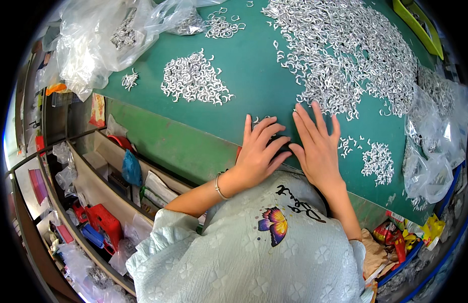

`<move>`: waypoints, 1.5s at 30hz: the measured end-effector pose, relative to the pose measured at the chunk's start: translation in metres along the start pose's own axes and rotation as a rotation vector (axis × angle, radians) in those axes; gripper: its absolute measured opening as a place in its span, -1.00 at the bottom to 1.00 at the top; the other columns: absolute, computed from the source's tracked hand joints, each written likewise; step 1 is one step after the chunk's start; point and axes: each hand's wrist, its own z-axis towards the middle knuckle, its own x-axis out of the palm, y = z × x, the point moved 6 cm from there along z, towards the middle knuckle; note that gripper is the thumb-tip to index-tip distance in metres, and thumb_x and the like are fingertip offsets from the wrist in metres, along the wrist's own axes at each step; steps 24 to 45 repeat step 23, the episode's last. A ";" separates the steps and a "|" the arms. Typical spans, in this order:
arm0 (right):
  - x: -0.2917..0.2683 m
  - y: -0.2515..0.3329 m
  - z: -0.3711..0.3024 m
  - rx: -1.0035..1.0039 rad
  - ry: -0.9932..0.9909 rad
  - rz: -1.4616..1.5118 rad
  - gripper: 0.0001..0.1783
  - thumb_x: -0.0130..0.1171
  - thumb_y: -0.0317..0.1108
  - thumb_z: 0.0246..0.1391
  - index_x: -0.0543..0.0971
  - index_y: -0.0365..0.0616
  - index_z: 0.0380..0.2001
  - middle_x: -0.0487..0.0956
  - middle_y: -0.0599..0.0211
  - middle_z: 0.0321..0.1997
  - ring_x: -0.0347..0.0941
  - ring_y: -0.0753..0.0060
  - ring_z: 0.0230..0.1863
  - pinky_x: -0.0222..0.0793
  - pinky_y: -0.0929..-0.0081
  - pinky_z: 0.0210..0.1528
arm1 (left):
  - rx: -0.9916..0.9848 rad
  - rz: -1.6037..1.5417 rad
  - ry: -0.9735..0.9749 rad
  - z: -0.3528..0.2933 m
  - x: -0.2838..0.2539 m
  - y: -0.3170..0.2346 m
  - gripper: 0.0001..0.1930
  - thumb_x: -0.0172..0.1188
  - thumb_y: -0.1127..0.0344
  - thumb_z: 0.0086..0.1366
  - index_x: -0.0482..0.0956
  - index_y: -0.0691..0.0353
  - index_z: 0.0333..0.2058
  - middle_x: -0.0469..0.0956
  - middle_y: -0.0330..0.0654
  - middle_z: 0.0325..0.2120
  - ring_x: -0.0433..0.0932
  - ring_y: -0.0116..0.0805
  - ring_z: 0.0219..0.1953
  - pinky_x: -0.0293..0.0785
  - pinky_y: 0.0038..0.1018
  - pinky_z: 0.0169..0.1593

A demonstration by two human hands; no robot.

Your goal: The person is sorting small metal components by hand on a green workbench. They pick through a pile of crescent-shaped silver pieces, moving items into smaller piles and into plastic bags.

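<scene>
My left hand (pixel 260 149) rests low over the green tabletop (pixel 259 65) near its front edge, fingers apart and slightly bent. A few small curved metal pieces (pixel 256 120) show by its fingertips; anything under the palm is hidden. Close on its right, my right hand (pixel 317 146) has its fingers stretched out and spread. Those fingertips reach the near edge of a large heap of small silvery hook-shaped pieces (pixel 350 50). A smaller heap of curved pieces (pixel 193 80) lies left of my hands, and a little heap of tiny pieces (pixel 378 164) lies to the right.
Clear plastic bags (pixel 87 45) with metal pieces lie at the far left, beside a tiny cluster of pieces (pixel 130 80). More plastic bags (pixel 431 171) sit along the right edge. A yellow-green tray (pixel 421 25) stands far right. Shelving with a red case (pixel 103 226) is at lower left.
</scene>
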 end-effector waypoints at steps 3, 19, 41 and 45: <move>0.005 0.002 -0.007 -0.020 0.075 0.010 -0.24 0.29 -0.15 -0.03 0.36 -0.27 0.22 0.20 0.27 0.43 0.00 0.11 0.47 -0.23 -0.28 0.38 | -0.028 0.033 -0.024 0.002 -0.002 0.005 -0.75 0.33 0.43 0.10 0.55 0.20 -0.21 0.43 -0.11 -0.04 0.37 0.01 0.16 -0.04 0.28 0.28; 0.027 0.030 -0.002 -0.097 0.176 0.072 -0.05 0.29 0.04 -0.07 0.23 -0.21 0.32 0.07 0.28 0.49 -0.16 0.07 0.52 -0.26 -0.37 0.37 | -0.186 -0.016 -0.137 -0.016 -0.029 0.028 -0.30 0.43 0.45 0.00 0.32 0.31 0.13 0.32 0.07 0.12 0.26 0.17 0.26 0.07 0.09 0.33; 0.011 0.003 0.000 0.053 0.056 0.039 0.00 0.33 -0.05 -0.08 0.13 -0.13 0.39 -0.03 0.22 0.54 -0.23 0.04 0.54 -0.40 -0.39 0.38 | -0.204 -0.024 -0.082 -0.016 -0.032 0.032 -0.24 0.44 0.43 0.00 0.26 0.31 0.19 0.26 0.08 0.21 0.18 0.18 0.32 0.05 0.07 0.34; 0.011 0.003 0.000 0.053 0.056 0.039 0.00 0.33 -0.05 -0.08 0.13 -0.13 0.39 -0.03 0.22 0.54 -0.23 0.04 0.54 -0.40 -0.39 0.38 | -0.204 -0.024 -0.082 -0.016 -0.032 0.032 -0.24 0.44 0.43 0.00 0.26 0.31 0.19 0.26 0.08 0.21 0.18 0.18 0.32 0.05 0.07 0.34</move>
